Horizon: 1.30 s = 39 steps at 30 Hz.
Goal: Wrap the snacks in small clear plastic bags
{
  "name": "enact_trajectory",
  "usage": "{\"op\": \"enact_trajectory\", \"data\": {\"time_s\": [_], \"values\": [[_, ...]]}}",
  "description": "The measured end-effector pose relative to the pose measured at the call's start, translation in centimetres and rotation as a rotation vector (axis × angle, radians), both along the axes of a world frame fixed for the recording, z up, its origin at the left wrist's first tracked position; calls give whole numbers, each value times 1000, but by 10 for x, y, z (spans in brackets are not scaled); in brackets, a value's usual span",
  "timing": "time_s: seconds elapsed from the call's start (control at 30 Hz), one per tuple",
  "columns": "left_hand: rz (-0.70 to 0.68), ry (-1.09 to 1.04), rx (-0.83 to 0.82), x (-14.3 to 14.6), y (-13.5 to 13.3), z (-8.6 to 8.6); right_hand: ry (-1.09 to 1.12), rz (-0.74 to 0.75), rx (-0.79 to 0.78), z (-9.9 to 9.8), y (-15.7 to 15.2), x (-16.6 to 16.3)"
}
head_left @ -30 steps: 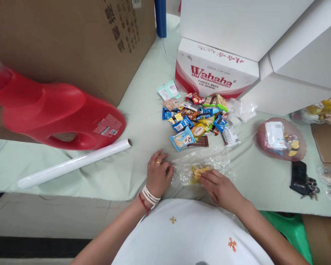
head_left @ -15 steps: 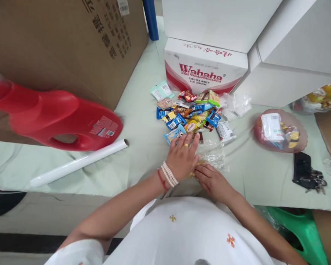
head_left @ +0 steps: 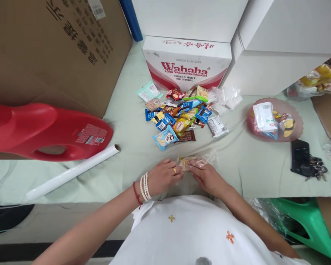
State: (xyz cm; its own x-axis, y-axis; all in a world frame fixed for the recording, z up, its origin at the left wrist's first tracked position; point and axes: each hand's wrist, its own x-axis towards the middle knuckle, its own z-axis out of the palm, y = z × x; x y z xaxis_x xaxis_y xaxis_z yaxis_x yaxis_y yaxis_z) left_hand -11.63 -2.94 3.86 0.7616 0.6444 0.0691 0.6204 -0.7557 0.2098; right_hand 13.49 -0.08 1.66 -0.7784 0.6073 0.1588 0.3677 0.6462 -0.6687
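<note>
Close to the table's front edge, my two hands meet at a clear plastic bag with something yellowish-brown inside. My left hand, with a ring and bracelets, has its fingers curled at the bag's left end. Closed over the bag's middle is my right hand. Beyond them lies a pile of wrapped snacks, among them a light-blue packet, a dark brown packet, a yellow packet and a white packet. What my left fingertips pinch is partly hidden.
A Wahaba-style white carton marked Wahaha stands behind the pile. To the left are a red jug and a white roll. A pink bowl of snacks and keys lie right. Crumpled clear plastic rests near the carton.
My left hand has drawn back from the pile's near edge toward the bag, its fingers now curled. The dark brown packet shows more fully. The camera view has shifted slightly.
</note>
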Motion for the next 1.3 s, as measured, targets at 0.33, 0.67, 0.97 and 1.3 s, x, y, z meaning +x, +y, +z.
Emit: {"op": "enact_trajectory", "data": {"time_s": [0.33, 0.67, 0.97, 1.3], "values": [[306, -171, -109, 2, -29, -34, 135, -179, -648, 26, -6, 35], [453, -213, 81, 31, -21, -42, -183, -187, 130, 57, 12, 29], [451, -550, -143, 17, -24, -48, -248, 31, -141, 26, -27, 62], [883, -374, -143, 18, -31, -46, -172, -277, -140, 23, -17, 7]]}}
